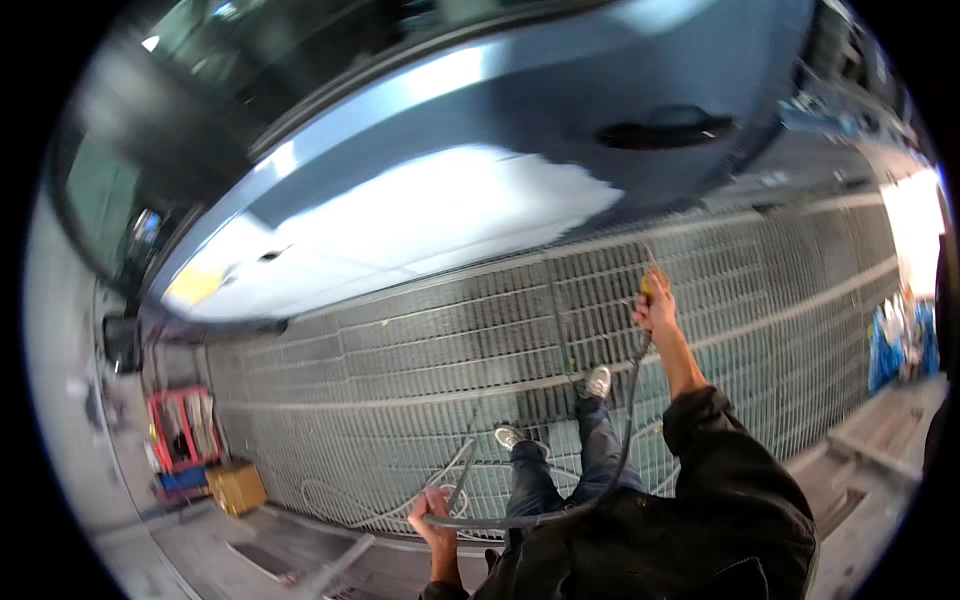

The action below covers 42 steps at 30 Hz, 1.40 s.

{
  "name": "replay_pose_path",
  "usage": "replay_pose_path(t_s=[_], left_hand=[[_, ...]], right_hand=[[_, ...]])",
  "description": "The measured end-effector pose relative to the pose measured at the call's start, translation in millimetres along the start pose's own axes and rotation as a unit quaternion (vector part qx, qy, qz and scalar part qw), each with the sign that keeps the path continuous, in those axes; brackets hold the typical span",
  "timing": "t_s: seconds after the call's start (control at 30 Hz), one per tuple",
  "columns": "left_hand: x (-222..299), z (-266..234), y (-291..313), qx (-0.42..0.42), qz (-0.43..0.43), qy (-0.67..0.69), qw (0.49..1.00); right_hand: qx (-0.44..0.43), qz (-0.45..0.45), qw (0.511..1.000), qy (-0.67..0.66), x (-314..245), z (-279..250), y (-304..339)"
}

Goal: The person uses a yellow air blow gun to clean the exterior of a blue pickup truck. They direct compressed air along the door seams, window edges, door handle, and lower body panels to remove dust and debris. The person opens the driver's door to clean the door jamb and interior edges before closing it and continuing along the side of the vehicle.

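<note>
In my right hand (657,312), fingers closed, is a small yellow air blow gun (647,286) with a thin nozzle pointing toward the car. A dark hose (627,425) runs from it, loops back past my waist and reaches my left hand (432,517), which is closed around it at the lower left. Across from me stands a blue-grey car (545,115) with a large white patch (430,215) on its side and a yellowish spot (197,283) near the left end. Neither hand touches the car; the right one is nearest its lower edge.
I stand on a metal floor grating (450,330). Pale hose coils (345,505) lie by my feet. A red rack (185,428) and a cardboard box (237,487) are at the left; a blue bag (890,345) sits at the right. A black door handle (665,132) juts from the car.
</note>
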<state>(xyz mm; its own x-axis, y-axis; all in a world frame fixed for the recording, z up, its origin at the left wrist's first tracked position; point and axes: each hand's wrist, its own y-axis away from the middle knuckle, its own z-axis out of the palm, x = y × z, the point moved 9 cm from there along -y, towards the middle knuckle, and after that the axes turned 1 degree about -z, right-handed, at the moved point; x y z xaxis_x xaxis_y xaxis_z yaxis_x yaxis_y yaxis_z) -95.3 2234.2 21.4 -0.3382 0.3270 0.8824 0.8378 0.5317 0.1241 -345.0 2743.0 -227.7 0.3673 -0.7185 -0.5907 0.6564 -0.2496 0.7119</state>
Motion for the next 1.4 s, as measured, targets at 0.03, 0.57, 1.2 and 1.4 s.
replay_pose_path(t_s=[0.03,0.57,1.2,1.4], left_hand=[[1.2,-11.2,-3.2,0.009,-0.029,0.000,1.000],[-137.9,-270.4,15.9,0.177,0.009,-0.053,0.983],[76.1,-29.1,-409.6,-0.100,0.403,-0.535,0.736],[67.4,35.2,-513.8,-0.127,0.413,-0.678,0.595]], right_hand=[[-0.031,-0.012,0.999,0.030,14.2,28.9,14.0],[-0.228,-0.409,0.699,0.541,103.5,438.8,302.7],[-0.225,-0.163,0.953,0.124,39.1,241.9,255.3],[-0.044,-0.142,0.986,0.080,88.9,198.0,211.8]])
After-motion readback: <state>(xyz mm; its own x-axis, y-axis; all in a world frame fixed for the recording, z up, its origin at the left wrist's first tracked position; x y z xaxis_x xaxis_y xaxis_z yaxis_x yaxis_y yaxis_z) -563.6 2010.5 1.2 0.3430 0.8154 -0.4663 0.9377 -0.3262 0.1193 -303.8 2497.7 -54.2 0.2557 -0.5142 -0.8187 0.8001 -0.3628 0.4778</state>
